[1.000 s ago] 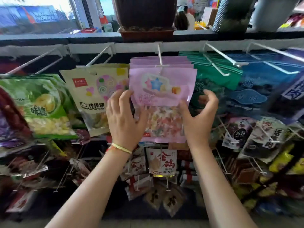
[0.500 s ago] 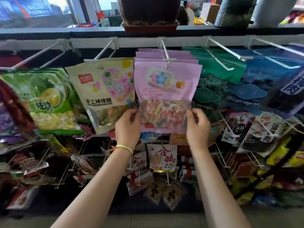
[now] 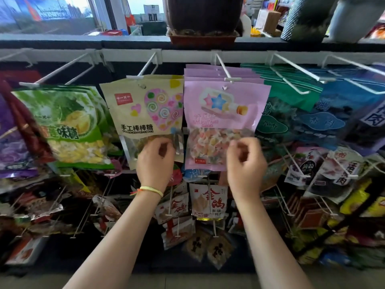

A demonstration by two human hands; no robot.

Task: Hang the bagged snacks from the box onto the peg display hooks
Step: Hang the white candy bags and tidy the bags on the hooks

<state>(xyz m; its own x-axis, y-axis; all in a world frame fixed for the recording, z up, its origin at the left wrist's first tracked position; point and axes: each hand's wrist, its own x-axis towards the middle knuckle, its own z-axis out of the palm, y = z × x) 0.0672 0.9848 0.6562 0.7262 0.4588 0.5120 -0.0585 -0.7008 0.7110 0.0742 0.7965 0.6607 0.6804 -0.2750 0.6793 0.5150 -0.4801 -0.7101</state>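
Pink film, glossy and thin, makes up the front candy bag (image 3: 224,122), which hangs from the white peg hook (image 3: 226,68) through the small hole punched near its top edge, with several like bags stacked behind it on the same peg. The head view, the only one, shows both hands just below and in front of that bag's clear lower window. The left hand (image 3: 155,163) sits at the seam between the pink bag and the beige lollipop bag (image 3: 141,113) beside it; its fingers are loosely curled and appear to hold nothing. The right hand (image 3: 245,163) is blurred, fingers also curled, near the bag's lower right corner; whether it pinches the film I cannot tell.

Judging by its look, the bag is light and floppy, its weight low where the wrapped sweets pool, and the film is slippery and crinkly. The firmest hold is likely the flat sealed header near the hole, pinched at both top corners. Squeezing the filled lower half risks crushing the sweets. The supply box is not in view.
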